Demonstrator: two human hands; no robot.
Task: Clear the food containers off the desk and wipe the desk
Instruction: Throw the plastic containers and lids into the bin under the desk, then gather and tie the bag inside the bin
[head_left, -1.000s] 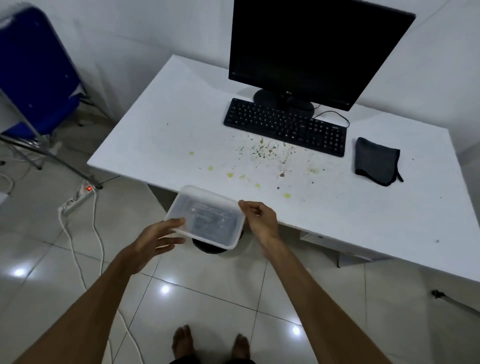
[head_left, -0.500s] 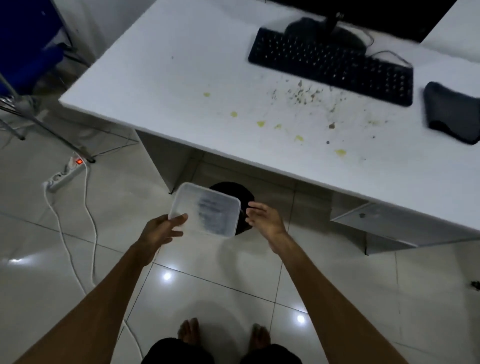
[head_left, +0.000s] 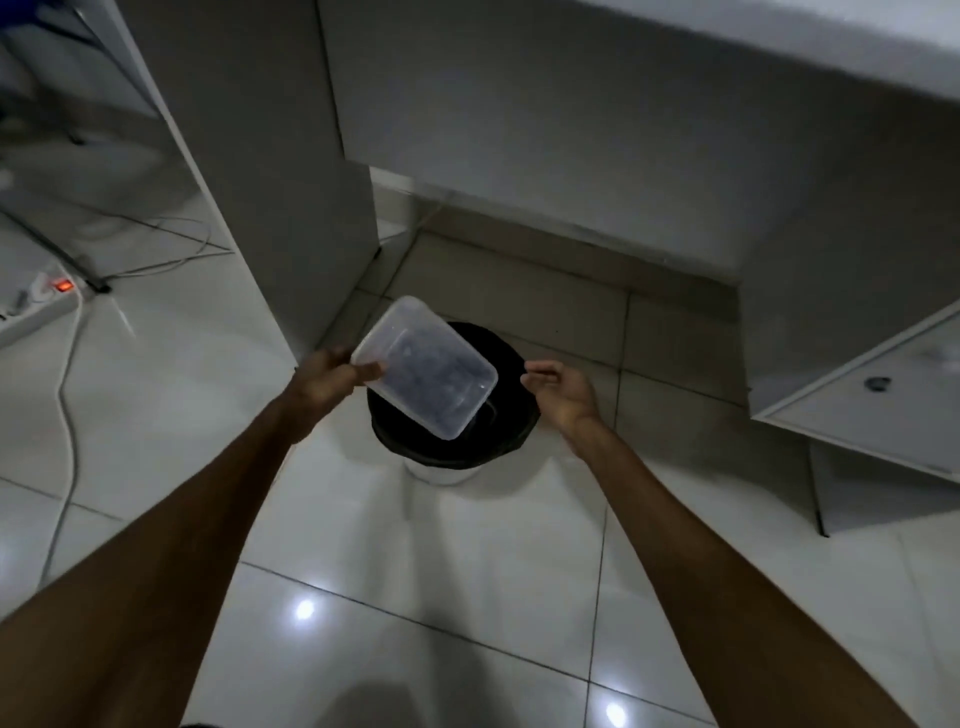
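A clear rectangular plastic food container (head_left: 428, 366) hangs tilted over the mouth of a bin (head_left: 506, 431) lined with a black bag, which stands on the floor under the desk. My left hand (head_left: 327, 376) grips the container by its near left corner. My right hand (head_left: 563, 387) is off the container, just to its right above the bin's rim, with the fingers apart and curled. The underside of the white desk (head_left: 623, 130) fills the top of the view; its top surface is hidden.
A white desk side panel (head_left: 270, 171) stands left of the bin. A drawer unit (head_left: 883, 395) juts out at the right. A power strip with a lit red switch (head_left: 49, 293) and cables (head_left: 65, 415) lie on the tiled floor at the left.
My head has dropped lower, so the desk top is out of view. The container has moved over the bin and tilted. My right hand has let go of it and pulled right.
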